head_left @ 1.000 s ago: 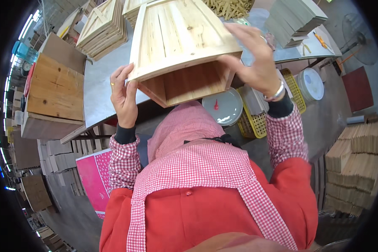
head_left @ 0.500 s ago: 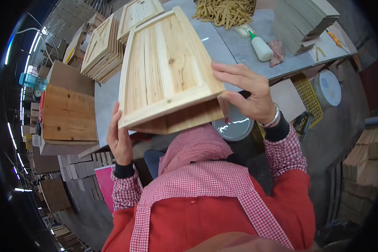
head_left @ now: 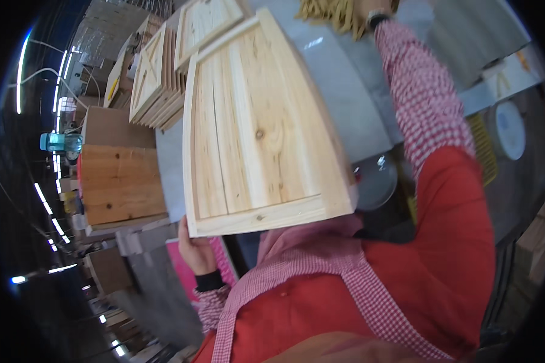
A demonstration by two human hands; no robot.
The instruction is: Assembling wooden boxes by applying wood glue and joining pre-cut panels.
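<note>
A pale wooden box with a framed, knotty plank panel (head_left: pixel 260 133) fills the middle of the view, tilted, its near edge above my apron. My left hand (head_left: pixel 196 253) grips its near left corner; some fingers are hidden by the wood. My right arm stretches far forward, and my right hand (head_left: pixel 372 7) is at a heap of tan, flat strips (head_left: pixel 333 17), partly cut off by the upper edge. Its fingers cannot be made out. Another framed wooden panel (head_left: pixel 209 27) lies just beyond the box.
Several framed wooden panels (head_left: pixel 157 85) stand stacked at the far left of the grey table (head_left: pixel 339 78). A brown wooden crate (head_left: pixel 121 184) is at the left, with a blue-green bottle (head_left: pixel 63 143) beyond it. Grey stacked pieces (head_left: pixel 472 36) are at the far right. A white-lidded bucket (head_left: pixel 510 130) is on the floor.
My right hand has let go of the box's right side and reached forward to the tan strips. The box's near edge has come lower; my left hand has stayed at its corner.
</note>
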